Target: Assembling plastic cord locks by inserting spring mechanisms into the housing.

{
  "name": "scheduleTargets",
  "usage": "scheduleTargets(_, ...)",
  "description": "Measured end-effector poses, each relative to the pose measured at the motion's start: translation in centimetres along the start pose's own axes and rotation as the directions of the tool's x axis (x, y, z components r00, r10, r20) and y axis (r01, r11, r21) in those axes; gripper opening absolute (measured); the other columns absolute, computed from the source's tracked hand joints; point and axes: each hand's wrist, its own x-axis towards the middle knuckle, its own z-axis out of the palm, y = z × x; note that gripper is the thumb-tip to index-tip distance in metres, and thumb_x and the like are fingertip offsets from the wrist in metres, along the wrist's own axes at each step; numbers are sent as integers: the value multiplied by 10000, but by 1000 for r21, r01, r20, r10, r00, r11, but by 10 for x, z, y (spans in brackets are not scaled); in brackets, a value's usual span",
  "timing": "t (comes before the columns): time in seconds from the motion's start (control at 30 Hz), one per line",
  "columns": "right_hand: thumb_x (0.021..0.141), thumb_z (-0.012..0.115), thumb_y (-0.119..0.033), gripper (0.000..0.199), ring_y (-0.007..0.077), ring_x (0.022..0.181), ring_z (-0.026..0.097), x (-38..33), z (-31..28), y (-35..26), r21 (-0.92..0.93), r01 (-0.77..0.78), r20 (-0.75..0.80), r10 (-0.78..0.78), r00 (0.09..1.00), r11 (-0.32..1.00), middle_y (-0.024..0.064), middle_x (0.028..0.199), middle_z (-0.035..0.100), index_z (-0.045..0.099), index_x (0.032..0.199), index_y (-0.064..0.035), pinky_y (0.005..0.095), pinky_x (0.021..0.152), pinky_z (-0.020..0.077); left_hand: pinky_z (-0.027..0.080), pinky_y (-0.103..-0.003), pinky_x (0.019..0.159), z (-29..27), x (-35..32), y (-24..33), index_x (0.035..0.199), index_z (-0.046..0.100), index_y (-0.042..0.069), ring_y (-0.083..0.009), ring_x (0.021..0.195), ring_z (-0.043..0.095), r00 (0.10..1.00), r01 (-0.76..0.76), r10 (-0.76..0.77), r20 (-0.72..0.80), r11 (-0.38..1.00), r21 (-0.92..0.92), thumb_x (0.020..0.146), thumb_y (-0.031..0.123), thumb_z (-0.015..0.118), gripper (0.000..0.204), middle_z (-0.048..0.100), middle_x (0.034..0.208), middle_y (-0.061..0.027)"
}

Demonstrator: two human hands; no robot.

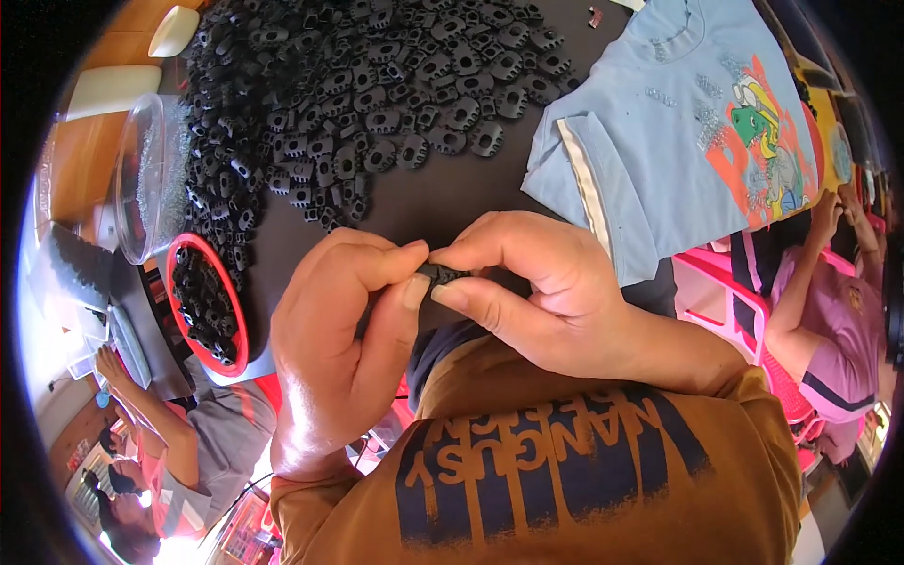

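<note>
My left hand [341, 330] and my right hand [537, 287] meet in front of my chest, both pinching one small black plastic part [439, 274] between thumbs and forefingers. Most of the part is hidden by my fingers. Beyond my hands a big heap of the same black plastic parts [377, 94] lies spread over the dark table [452, 193].
A red bowl [172, 282] with black parts stands at the left, beside a clear plastic tub [151, 174] of small pieces. A light blue printed T-shirt [678, 122] lies on the table at the right. Other people sit at lower left and far right.
</note>
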Motion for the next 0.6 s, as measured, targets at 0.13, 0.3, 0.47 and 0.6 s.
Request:
scheduleTargets(0.13, 838, 661, -59, 97, 210, 666, 602, 0, 1, -2, 123, -145, 21, 144, 989, 982, 101, 762, 620, 611, 904, -8, 297, 593, 459, 419, -241, 589, 0, -6, -2, 955, 619, -37, -130, 664, 527, 969, 243, -248, 18, 926, -288, 836, -51, 577, 127, 571, 834, -76)
scheduleTargets(0.3, 858, 649, -67, 85, 164, 661, 591, 2, -5, -5, 341, -296, 125, 269, 955, 892, 89, 762, 631, 616, 900, -1, 277, 598, 458, 370, -170, 570, -4, -8, 0, 972, 622, -53, -54, 660, 482, 935, 333, -345, 89, 756, -564, 853, -53, 553, 137, 551, 864, -52)
scheduleTargets(0.47, 863, 642, -77, 87, 180, 657, 587, 4, -8, -2, 214, -191, 130, 165, 978, 958, 91, 748, 620, 617, 897, -1, 286, 596, 456, 382, -196, 567, -11, -4, 3, 951, 617, -54, -83, 663, 498, 926, 372, -350, 140, 788, -490, 830, -69, 562, 134, 556, 843, -61)
scheduleTargets(0.6, 839, 652, -74, 88, 240, 659, 585, 2, -7, -1, 158, -156, 97, 142, 985, 975, 107, 731, 601, 615, 883, -7, 315, 590, 455, 418, -248, 567, -11, 2, -2, 929, 614, -49, -160, 673, 553, 984, 131, -109, 139, 978, -164, 799, -81, 590, 136, 582, 801, -97)
